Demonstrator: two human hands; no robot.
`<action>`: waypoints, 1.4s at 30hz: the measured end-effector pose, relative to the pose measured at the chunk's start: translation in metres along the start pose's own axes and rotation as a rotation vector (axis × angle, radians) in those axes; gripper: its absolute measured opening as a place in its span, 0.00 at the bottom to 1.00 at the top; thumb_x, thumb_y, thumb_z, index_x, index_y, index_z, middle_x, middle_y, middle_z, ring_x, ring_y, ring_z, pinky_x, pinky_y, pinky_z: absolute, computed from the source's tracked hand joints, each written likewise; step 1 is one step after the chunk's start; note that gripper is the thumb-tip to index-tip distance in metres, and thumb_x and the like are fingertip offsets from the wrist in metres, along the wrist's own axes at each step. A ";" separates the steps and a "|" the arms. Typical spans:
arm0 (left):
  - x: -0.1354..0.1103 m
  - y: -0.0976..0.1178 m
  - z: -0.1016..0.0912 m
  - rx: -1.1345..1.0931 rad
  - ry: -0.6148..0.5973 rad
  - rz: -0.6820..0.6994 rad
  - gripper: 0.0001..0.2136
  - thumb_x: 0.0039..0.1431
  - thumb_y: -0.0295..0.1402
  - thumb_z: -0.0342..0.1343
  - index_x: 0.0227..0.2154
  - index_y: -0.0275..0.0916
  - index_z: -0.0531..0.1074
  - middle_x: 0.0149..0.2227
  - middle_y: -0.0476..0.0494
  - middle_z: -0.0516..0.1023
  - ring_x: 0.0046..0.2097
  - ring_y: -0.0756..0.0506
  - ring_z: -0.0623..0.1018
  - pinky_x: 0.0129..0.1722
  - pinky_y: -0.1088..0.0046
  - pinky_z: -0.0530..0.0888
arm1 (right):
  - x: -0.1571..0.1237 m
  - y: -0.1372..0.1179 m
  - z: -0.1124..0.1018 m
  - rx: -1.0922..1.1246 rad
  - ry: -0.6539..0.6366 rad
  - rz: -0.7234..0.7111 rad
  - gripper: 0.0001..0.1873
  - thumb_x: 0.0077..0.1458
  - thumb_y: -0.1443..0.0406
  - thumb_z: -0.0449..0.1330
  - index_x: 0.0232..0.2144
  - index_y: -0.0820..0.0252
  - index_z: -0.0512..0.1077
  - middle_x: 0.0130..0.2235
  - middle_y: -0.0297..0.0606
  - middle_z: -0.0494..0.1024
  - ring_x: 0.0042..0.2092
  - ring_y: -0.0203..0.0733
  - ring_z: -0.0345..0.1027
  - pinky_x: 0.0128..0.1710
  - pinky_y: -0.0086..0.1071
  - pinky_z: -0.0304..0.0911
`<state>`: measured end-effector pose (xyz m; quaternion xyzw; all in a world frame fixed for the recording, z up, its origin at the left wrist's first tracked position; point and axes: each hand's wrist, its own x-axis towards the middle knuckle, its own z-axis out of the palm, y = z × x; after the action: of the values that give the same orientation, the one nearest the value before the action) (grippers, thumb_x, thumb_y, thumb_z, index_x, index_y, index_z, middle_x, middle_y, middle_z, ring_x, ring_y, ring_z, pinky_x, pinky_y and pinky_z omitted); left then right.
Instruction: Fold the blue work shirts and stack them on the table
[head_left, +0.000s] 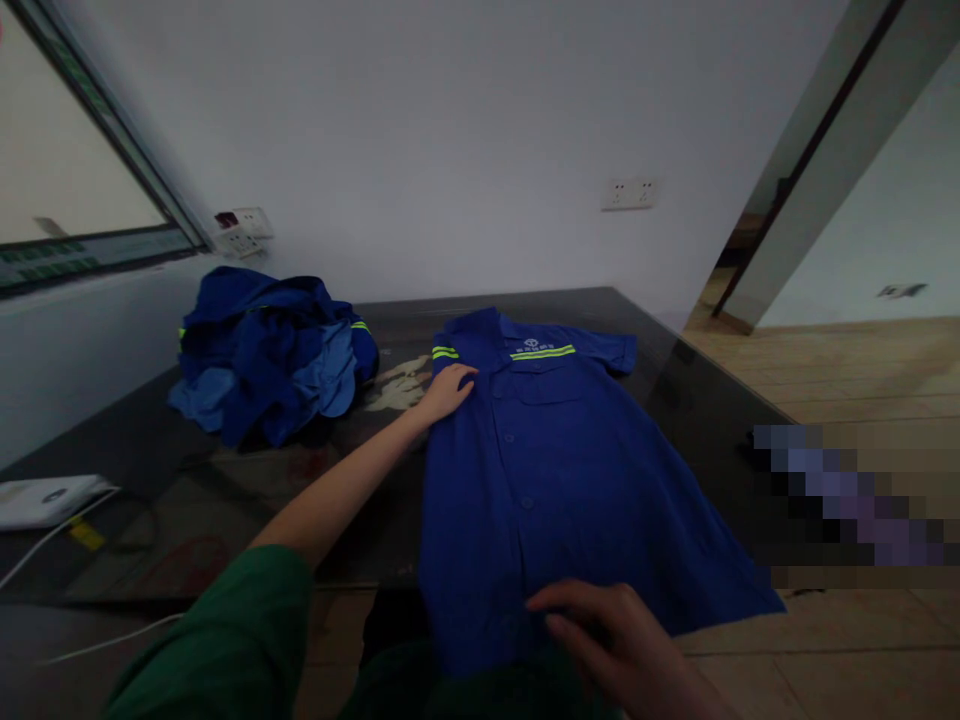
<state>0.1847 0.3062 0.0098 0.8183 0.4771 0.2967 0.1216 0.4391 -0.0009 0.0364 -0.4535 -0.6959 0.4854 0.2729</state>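
Observation:
A dark blue short-sleeved work shirt (600, 470) lies spread front up on the dark table (697, 420), its collar toward the wall. Yellow-green stripes and a white emblem cross its chest, and buttons run down the front. My left hand (448, 390) rests flat on the shirt just below the striped sleeve at the left. Over the lower front, close to the hem that hangs past the near table edge, is my right hand (619, 630). Its thumb and forefinger are apart with nothing seen between them; the other fingers are mostly hidden.
A crumpled heap of blue clothes (262, 370) sits on the table's left side. Beside it lies a pale crumpled item (401, 385). A white device (49, 500) with a cable is at the far left. Wall sockets (628, 193) are behind. A pixelated patch covers the right edge.

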 end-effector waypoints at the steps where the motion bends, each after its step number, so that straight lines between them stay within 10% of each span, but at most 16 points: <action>1: -0.011 -0.001 -0.005 0.053 -0.008 0.001 0.15 0.59 0.30 0.51 0.49 0.38 0.72 0.52 0.38 0.74 0.56 0.41 0.70 0.60 0.60 0.63 | 0.006 -0.009 -0.011 0.007 -0.016 0.004 0.13 0.59 0.59 0.55 0.39 0.54 0.78 0.17 0.28 0.69 0.17 0.31 0.59 0.17 0.23 0.52; 7: -0.069 0.023 -0.013 0.217 -0.194 0.018 0.25 0.62 0.41 0.51 0.60 0.38 0.63 0.65 0.32 0.58 0.67 0.35 0.55 0.64 0.48 0.49 | 0.115 -0.031 -0.072 -0.095 -0.058 -0.047 0.11 0.57 0.62 0.55 0.34 0.61 0.76 0.22 0.32 0.73 0.21 0.33 0.66 0.21 0.25 0.58; 13: -0.105 0.064 0.000 0.236 -0.407 0.152 0.29 0.64 0.48 0.45 0.65 0.44 0.54 0.68 0.34 0.50 0.69 0.37 0.48 0.65 0.48 0.47 | 0.280 0.002 -0.095 -0.288 0.438 0.015 0.12 0.46 0.76 0.61 0.36 0.66 0.76 0.38 0.41 0.78 0.40 0.38 0.69 0.43 0.28 0.60; 18: -0.110 0.070 -0.002 0.265 -0.427 0.150 0.31 0.64 0.52 0.42 0.67 0.45 0.49 0.69 0.34 0.46 0.69 0.35 0.47 0.64 0.43 0.46 | 0.344 0.016 -0.094 -0.202 0.633 0.127 0.13 0.46 0.76 0.60 0.38 0.69 0.73 0.37 0.43 0.77 0.37 0.38 0.68 0.40 0.29 0.61; 27: -0.120 0.078 -0.009 0.325 -0.453 0.141 0.32 0.63 0.53 0.43 0.67 0.47 0.47 0.70 0.37 0.43 0.69 0.36 0.47 0.63 0.42 0.47 | 0.364 0.023 -0.085 -0.021 0.486 0.173 0.09 0.43 0.79 0.57 0.25 0.64 0.74 0.13 0.24 0.62 0.16 0.27 0.51 0.18 0.22 0.51; 37: -0.181 0.092 -0.041 0.199 -0.511 0.116 0.33 0.61 0.51 0.50 0.66 0.51 0.49 0.70 0.38 0.46 0.69 0.34 0.49 0.63 0.43 0.48 | 0.291 0.024 -0.085 0.076 0.177 0.034 0.13 0.45 0.76 0.63 0.36 0.64 0.79 0.23 0.33 0.76 0.24 0.31 0.68 0.25 0.23 0.64; 42: -0.137 0.071 -0.053 0.058 -0.254 0.020 0.18 0.65 0.43 0.48 0.56 0.49 0.67 0.58 0.43 0.69 0.59 0.39 0.67 0.58 0.52 0.64 | 0.280 0.035 -0.079 0.279 0.138 0.050 0.09 0.49 0.74 0.63 0.35 0.62 0.76 0.27 0.35 0.77 0.30 0.34 0.72 0.31 0.27 0.70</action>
<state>0.1523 0.1480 0.0358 0.8570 0.4582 0.1780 0.1546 0.3932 0.2875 0.0174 -0.4607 -0.5898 0.5517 0.3681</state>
